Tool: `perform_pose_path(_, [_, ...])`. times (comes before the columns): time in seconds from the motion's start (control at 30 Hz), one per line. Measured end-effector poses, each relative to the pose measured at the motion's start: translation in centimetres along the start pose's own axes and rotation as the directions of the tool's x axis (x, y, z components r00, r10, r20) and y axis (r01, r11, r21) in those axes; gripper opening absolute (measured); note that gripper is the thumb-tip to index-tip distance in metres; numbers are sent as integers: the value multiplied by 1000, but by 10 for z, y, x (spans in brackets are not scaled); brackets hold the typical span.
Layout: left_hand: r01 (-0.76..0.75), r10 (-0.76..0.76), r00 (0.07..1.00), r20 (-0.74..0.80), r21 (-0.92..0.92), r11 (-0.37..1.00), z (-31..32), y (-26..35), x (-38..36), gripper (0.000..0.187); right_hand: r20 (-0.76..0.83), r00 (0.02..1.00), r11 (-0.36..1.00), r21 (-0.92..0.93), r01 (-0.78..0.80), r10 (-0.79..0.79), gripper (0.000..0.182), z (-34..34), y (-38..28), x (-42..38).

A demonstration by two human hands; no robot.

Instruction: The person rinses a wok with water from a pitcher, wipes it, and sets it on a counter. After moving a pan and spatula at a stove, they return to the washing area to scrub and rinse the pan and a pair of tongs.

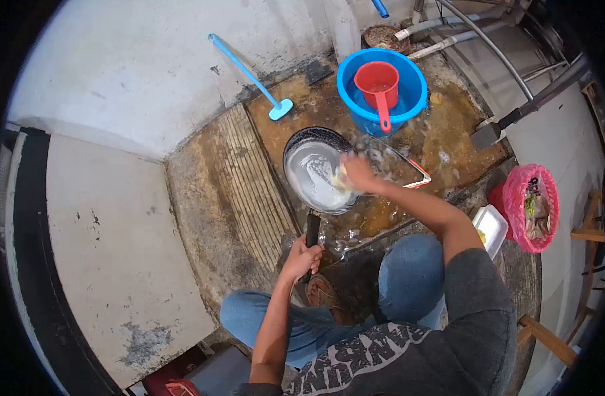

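Observation:
A dark-rimmed frying pan (pixel 307 164) is tilted over the wet floor, its grey inside coated with whitish suds. My left hand (pixel 302 259) is closed around the pan's black handle (pixel 313 228). Inside the pan, at its right side, my right hand (pixel 358 173) presses a yellowish sponge (pixel 340 178) to the surface; motion blurs the fingers, and they cover most of the sponge. Soapy water (pixel 342 243) lies on the floor around the pan.
Beyond the pan stands a blue basin (pixel 348 92) holding a red dipper (pixel 376 80). A blue-handled brush (pixel 249 78) leans on the wall. At right are a white foam box (pixel 491 228) and a pink-lined bin (pixel 514 211). A white-and-orange frame (pixel 418 173) lies beside my right forearm.

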State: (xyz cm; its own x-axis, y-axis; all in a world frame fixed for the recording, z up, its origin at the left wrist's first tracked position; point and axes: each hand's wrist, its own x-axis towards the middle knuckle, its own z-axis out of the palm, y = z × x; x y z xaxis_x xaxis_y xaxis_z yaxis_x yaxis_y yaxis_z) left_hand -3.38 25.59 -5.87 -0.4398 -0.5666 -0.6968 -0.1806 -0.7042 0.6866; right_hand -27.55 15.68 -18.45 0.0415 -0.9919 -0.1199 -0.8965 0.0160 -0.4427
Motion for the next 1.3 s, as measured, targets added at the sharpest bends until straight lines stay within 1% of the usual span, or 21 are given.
perform_pose_path(0.03, [6,-5,1000,-19,11,1000,1,-3,1,10,70,992,976,201,85,-101,44,10,-9,-17])
perform_pose_path(0.07, [-10,11,1000,-23,16,1000,3,1,1,10,115,972,905,400,145,-206,40,17,-18,-30])
perform_pose_path(0.13, [42,-42,999,-21,23,999,4,-2,1,11,-177,934,787,503,356,-310,38,8,-51,-38])
perform_pose_path(0.17, [67,-66,997,-26,28,997,4,-3,0,12,-327,882,710,526,468,-339,37,5,-63,-39])
perform_pose_path(0.27, [52,-52,998,37,0,999,13,1,-9,16,-578,747,771,294,565,-327,38,1,-39,2])
perform_pose_path(0.3, [50,-51,997,60,21,999,15,2,-11,17,-599,790,894,274,354,-129,39,1,-27,20])
perform_pose_path(0.37, [60,-67,991,114,56,997,20,-3,-16,18,-731,658,924,357,137,184,36,1,-13,57])
perform_pose_path(0.43, [57,-62,992,108,57,997,24,-2,-14,16,-720,675,924,350,153,161,33,1,-27,68])
perform_pose_path(0.5, [40,-47,993,106,66,997,19,3,-11,15,-582,813,848,442,293,23,31,-5,-59,53])
perform_pose_path(0.53, [41,-44,995,88,36,999,17,5,-10,14,-535,832,773,465,433,-144,29,-1,-70,46])
perform_pose_path(0.57, [45,-45,997,68,9,999,13,7,-8,13,-490,816,669,499,551,-307,28,3,-79,35])
perform_pose_path(0.63, [53,-52,998,29,-37,998,5,10,-10,11,-202,851,612,618,494,-484,34,-17,-82,-4])
perform_pose_path(0.67, [37,-37,999,-7,-64,997,2,10,-12,11,-176,822,627,568,534,-541,37,-19,-70,-13])
perform_pose_path(0.77, [-6,7,1000,-9,39,999,-5,16,-22,11,-162,748,742,107,662,-644,37,-29,-4,-23])
perform_pose_path(0.87, [35,-37,998,54,47,998,8,18,-24,12,-431,823,896,67,438,-370,40,-30,22,3])
perform_pose_path(0.97, [96,-98,989,111,30,995,15,14,-27,12,-627,766,925,188,329,-145,40,-23,-1,30])
perform_pose_path(1.07, [113,-117,982,150,39,993,14,12,-25,13,-565,739,830,158,534,-368,40,-13,-40,25])
perform_pose_path(1.13, [140,-139,971,192,8,990,10,12,-21,13,-382,773,697,345,628,-507,39,-17,-62,-7])
perform_pose_path(1.2, [151,-150,975,163,8,989,7,15,-22,13,-95,827,767,326,552,-555,38,-33,-62,-31])
perform_pose_path(1.23, [158,-157,977,141,6,987,5,15,-23,13,53,827,797,309,519,-560,38,-37,-56,-39])
perform_pose_path(1.3, [107,-107,989,104,3,994,0,12,-23,14,-77,864,841,199,503,-498,37,-33,-27,-49])
